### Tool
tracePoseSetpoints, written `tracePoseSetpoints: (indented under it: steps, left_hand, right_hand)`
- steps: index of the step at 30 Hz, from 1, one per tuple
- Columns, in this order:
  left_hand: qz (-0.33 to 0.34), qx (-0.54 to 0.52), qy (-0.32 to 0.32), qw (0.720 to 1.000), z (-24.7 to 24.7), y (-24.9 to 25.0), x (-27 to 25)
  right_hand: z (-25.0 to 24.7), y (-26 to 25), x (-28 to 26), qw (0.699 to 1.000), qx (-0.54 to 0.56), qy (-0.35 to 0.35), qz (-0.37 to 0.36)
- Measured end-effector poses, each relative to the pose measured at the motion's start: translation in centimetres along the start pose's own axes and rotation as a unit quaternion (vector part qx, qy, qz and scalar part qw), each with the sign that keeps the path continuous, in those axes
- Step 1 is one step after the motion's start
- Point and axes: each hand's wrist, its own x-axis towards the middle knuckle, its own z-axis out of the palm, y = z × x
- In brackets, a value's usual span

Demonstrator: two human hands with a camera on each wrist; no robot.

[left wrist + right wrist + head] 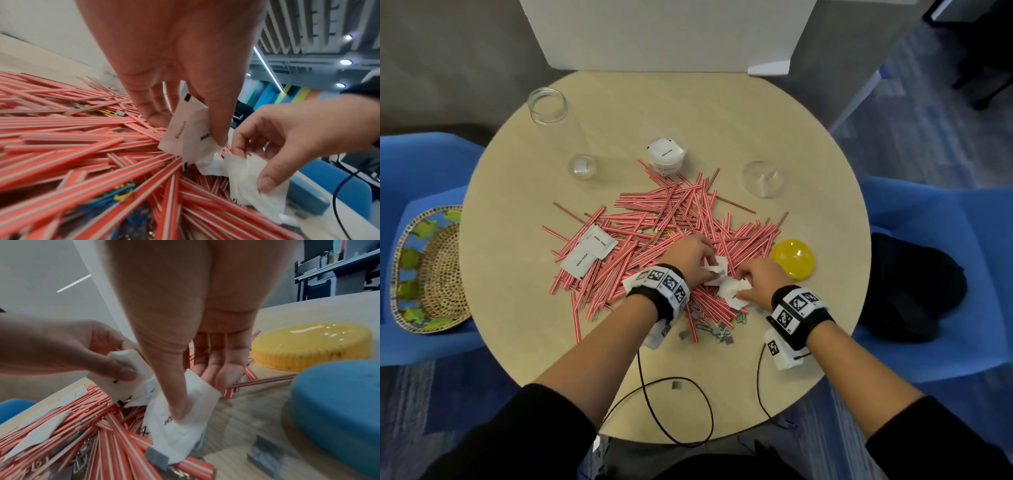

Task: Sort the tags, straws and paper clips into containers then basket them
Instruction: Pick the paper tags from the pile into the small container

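Beside the round yellow plastic lid [793, 257], left hand [687, 254] and right hand [756, 281] fingers each pinch white paper tags [729, 289] atop red-striped straws [654, 219].

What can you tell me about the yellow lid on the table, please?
The yellow lid is a round, shallow cap of glossy plastic, as it looks, with fine vertical ribs around its side wall, seen in the right wrist view. It lies flat on the table, top face up, at the right edge of the straw pile, just beyond the right hand. A straw or two reach its near rim; neither hand touches it.
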Motion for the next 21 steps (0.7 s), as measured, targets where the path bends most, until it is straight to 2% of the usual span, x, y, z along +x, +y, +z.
tracePoseSetpoints:
  steps: [5, 9, 11, 15, 17, 21]
  left_hand:
    - [-0.015, 0.057, -0.021, 0.998, 0.9, 1.4, 1.2]
    - [-0.028, -0.004, -0.034, 0.999, 0.3, 1.1, 1.3]
    - [-0.035, -0.072, -0.008, 0.997, -0.9, 0.5, 1.1]
    - [-0.055, -0.189, 0.089, 0.976, -5.5, -0.8, 0.2]
    - [-0.067, -0.200, 0.105, 0.972, -8.2, -2.0, 0.1]
    - [-0.087, -0.198, 0.144, 0.965, -11.9, -5.0, -0.2]
  right_hand:
    - [-0.4, 1.6, -0.4, 0.998, 0.053, -0.007, 0.010]
    - [-2.5, 2.9, -0.5, 0.991, 0.125, -0.040, 0.012]
    - [-4.5, 3.3, -0.2, 0.986, 0.159, -0.033, 0.019]
    - [-9.5, 2.2, 1.8, 0.976, 0.215, 0.027, 0.006]
    - [-11.6, 0.9, 4.0, 0.968, 0.238, 0.082, -0.006]
    - [-14.3, -2.9, 9.3, 0.933, 0.316, 0.172, -0.032]
